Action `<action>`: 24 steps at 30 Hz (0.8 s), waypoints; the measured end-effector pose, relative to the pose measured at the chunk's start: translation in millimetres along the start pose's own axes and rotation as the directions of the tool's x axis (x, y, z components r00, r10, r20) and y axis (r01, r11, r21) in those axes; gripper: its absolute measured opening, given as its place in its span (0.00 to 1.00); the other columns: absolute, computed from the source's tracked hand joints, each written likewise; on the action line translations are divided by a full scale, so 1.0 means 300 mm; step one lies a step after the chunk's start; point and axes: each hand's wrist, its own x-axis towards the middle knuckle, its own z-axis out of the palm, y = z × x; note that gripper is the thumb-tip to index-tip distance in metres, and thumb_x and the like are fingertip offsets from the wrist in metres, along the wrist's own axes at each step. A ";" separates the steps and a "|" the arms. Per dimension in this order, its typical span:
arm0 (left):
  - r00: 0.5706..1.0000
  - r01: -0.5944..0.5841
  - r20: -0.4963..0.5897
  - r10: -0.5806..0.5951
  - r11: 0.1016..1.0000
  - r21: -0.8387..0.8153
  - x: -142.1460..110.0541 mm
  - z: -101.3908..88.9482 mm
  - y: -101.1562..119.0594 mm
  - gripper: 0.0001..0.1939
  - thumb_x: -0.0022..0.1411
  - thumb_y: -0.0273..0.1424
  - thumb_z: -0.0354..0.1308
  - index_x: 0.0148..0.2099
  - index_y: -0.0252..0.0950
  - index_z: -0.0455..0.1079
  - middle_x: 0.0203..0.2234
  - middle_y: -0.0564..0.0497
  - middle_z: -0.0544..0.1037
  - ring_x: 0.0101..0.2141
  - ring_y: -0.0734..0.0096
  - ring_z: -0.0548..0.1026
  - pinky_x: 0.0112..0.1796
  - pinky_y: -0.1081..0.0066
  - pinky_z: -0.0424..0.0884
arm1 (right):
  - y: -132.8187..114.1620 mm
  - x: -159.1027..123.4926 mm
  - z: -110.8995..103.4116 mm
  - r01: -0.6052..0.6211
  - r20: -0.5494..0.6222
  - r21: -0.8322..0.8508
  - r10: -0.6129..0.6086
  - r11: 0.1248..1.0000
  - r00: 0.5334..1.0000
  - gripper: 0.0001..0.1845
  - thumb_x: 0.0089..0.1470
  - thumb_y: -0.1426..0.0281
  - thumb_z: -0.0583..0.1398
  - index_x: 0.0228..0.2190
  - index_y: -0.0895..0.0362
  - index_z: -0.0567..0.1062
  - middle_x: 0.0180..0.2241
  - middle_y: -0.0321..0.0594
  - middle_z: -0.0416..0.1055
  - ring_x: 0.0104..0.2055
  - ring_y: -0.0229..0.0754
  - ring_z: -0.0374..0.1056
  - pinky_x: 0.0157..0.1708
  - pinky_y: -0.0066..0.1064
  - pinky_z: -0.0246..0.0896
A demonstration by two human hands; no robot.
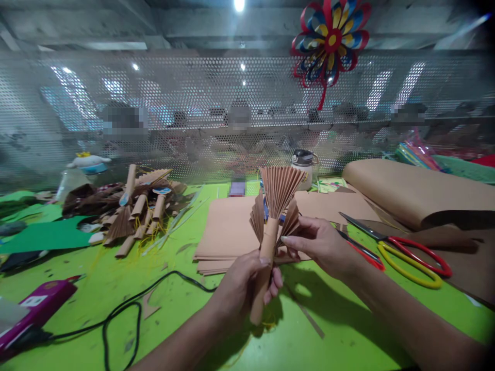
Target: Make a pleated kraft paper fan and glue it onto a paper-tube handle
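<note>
It's a craft workshop, by the look of it — the bright green bench (108, 273) in front of me is speckled, scuffed and strewn with supplies. A pleated paper fan (281, 188) is held above it. There's a stack of brown paper (232, 221), a large curled sheet (410, 190), scissors (386, 238) with red and yellow handles, and a heap of paper pieces (143, 206) with yellow strings. A black cord (170, 272) trails across. Behind stands a perforated screen (174, 93) — blurred figures (240, 114) show through — under a bare grey ceiling (216, 20) and a bright lamp (239, 5).
</note>
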 end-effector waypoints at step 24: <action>1.000 0.006 -0.021 -0.005 1.000 0.020 0.004 0.005 -0.001 0.13 0.58 0.31 0.51 0.43 0.29 0.69 0.22 0.48 0.72 0.20 0.76 0.67 0.19 0.79 0.60 | 0.024 -0.009 0.002 -0.027 -0.066 -0.034 0.024 0.999 0.997 0.12 0.48 0.66 0.66 0.35 0.59 0.76 0.27 0.37 0.73 0.26 0.34 0.67 0.28 0.28 0.68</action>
